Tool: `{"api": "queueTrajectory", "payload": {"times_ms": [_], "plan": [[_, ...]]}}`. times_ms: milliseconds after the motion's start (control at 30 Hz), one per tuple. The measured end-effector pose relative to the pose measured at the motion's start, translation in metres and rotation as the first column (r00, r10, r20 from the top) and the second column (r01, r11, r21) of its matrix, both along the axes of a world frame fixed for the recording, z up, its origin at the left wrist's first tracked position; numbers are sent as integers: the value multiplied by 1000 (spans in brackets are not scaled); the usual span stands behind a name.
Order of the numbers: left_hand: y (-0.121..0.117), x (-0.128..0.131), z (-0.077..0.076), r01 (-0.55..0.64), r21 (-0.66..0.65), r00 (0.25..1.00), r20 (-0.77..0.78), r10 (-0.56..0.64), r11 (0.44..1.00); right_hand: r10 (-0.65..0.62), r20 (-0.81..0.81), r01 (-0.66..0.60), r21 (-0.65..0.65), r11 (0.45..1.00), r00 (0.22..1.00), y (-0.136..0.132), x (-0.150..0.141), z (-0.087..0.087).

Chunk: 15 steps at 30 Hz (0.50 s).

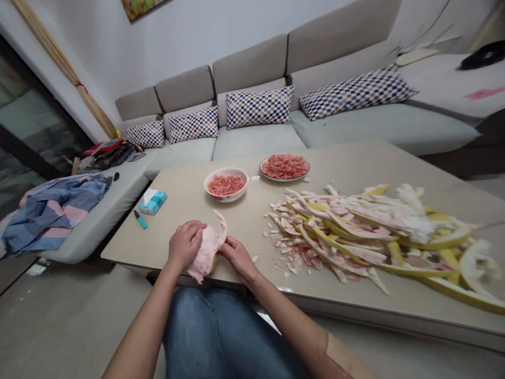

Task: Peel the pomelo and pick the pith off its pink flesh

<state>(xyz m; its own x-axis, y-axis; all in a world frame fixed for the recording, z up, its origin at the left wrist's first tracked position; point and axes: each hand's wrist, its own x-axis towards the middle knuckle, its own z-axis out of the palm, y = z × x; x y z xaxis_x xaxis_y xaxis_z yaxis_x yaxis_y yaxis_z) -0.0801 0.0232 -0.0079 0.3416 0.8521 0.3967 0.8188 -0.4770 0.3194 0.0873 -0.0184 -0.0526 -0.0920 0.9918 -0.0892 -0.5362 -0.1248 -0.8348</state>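
A partly peeled pomelo [205, 253], pink-white on its bared side, is held over the near edge of the table [130, 237]. My left hand [186, 243] wraps around its left side. On its right, my right hand [236, 258] pinches a strip of pomelo peel [222, 227] that curls up from the fruit. Some yellow rind shows low on the right side. Beyond the hands stand a white bowl [225, 199] with pink-red pomelo flesh in it and a dark-rimmed plate [284, 179] heaped with more flesh.
A large heap of yellow-and-white peel [355, 231] with crumbs covers the table's right side. At the left lie a small knife [140, 219] with a teal handle and a blue tissue pack [153, 202]. A grey sofa [252, 142] with checkered cushions stands behind.
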Motion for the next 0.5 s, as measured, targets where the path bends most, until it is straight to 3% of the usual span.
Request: {"api": "queueTrajectory", "payload": {"times_ms": [100, 267, 367, 500], "plan": [[-1, 1, -1, 4, 13, 1000, 12, -4, 1000, -41, -146, 28, -87, 996, 988, -2, -5, 0], [-1, -1, 0, 5, 19, 999, 38, -6, 1000, -105, -155, 89, -106, 990, 982, -11, 7, -2], [0, 0, 0, -43, -13, 996, 71, 44, 999, -101, -55, 96, -91, 991, 993, -22, 28, -2], [1, 5, 1, -76, -31, 997, 23, 76, 997, 41, 183, -30, -64, 997, 982, -31, 51, 1]]}}
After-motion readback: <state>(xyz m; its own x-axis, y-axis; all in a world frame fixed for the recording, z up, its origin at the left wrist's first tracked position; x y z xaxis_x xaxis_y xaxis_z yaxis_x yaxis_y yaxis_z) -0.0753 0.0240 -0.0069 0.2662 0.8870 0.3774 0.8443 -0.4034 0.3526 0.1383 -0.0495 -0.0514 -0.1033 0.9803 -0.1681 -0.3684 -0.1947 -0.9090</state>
